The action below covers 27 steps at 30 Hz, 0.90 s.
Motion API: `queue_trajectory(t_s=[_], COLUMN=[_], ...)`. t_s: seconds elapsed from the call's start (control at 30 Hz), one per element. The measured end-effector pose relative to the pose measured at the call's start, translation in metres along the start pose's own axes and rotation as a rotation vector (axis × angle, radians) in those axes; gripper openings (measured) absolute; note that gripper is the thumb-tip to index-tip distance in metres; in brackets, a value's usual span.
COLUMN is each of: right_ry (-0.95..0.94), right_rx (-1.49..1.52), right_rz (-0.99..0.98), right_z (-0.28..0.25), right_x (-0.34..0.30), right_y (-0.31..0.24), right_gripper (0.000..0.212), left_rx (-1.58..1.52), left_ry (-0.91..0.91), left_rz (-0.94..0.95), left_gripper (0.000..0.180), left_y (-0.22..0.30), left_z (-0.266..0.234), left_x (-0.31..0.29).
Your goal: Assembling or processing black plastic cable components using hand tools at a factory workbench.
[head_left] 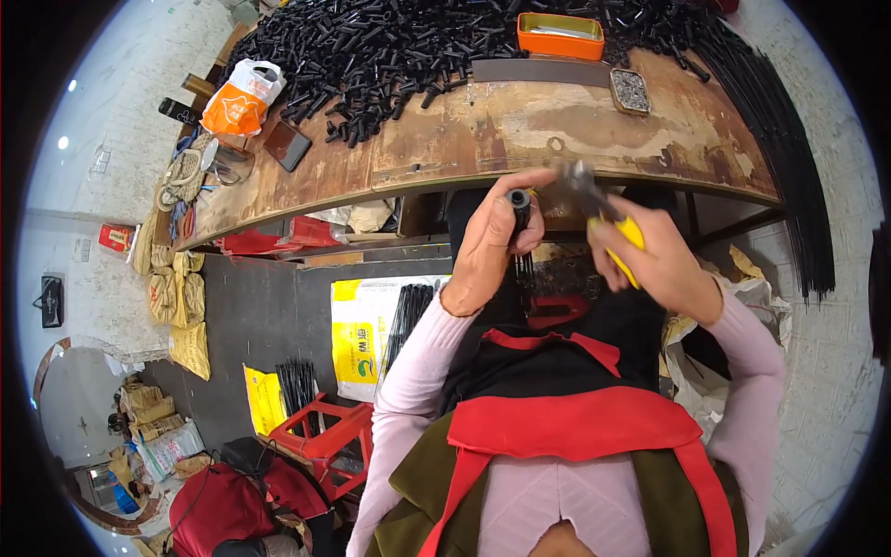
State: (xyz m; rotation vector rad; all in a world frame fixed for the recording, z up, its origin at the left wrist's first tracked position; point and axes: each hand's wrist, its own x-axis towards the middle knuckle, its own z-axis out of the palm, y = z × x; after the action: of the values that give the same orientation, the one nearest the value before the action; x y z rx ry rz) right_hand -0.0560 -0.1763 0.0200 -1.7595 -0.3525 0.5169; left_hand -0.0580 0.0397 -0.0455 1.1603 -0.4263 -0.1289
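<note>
My left hand (490, 237) is raised just in front of the table's near edge, its fingers wrapped round a short black tube (520, 200) whose round open end points up. Below that hand hang several thin black rods (525, 274); whether they join the tube is hidden. To the right, my right hand (650, 243) grips pliers (624, 243) with yellow-and-black handles. Their metal head is blurred by motion and points up and left, close to my left fingertips but seemingly apart from the tube.
A large heap of short black tubes (390, 56) covers the back of the worn wooden table (418, 144). On it stand an orange tin (560, 42), a small tin of metal bits (631, 91), a phone (288, 147) and a bag (243, 100). Long black rods (780, 139) droop off its right end.
</note>
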Motion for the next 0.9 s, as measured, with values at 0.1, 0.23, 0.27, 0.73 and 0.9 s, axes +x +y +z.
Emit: queue_trajectory(t_s=[0.1,0.23,0.27,0.73,0.9], right_ry=[-0.078,-0.116,-0.132,-0.328,-0.434], right_rx=[-0.174,-0.284,-0.343,0.048,-0.003], right_rz=[0.129,0.156,0.145,0.190,0.329], right_z=[-0.007,-0.012,-0.014,-0.019,-0.030], right_x=[-0.020,-0.017,-0.016,-0.016,-0.014], right_y=[0.000,-0.020,-0.022,-0.005,-0.032], right_gripper=[0.016,0.018,0.018,0.030,0.028], left_rx=[0.026,0.258,0.256,0.084,0.099], left_ry=[0.004,0.027,0.018,-0.093,-0.154], left_rz=[0.000,-0.064,-0.067,-0.137,-0.102], left_gripper=[0.063,0.052,0.052,0.056,0.056], left_y=[0.000,0.003,0.002,-0.002,0.000], left_z=[0.001,0.021,0.018,0.005,0.006], left_x=[0.006,0.004,0.003,-0.002,-0.004])
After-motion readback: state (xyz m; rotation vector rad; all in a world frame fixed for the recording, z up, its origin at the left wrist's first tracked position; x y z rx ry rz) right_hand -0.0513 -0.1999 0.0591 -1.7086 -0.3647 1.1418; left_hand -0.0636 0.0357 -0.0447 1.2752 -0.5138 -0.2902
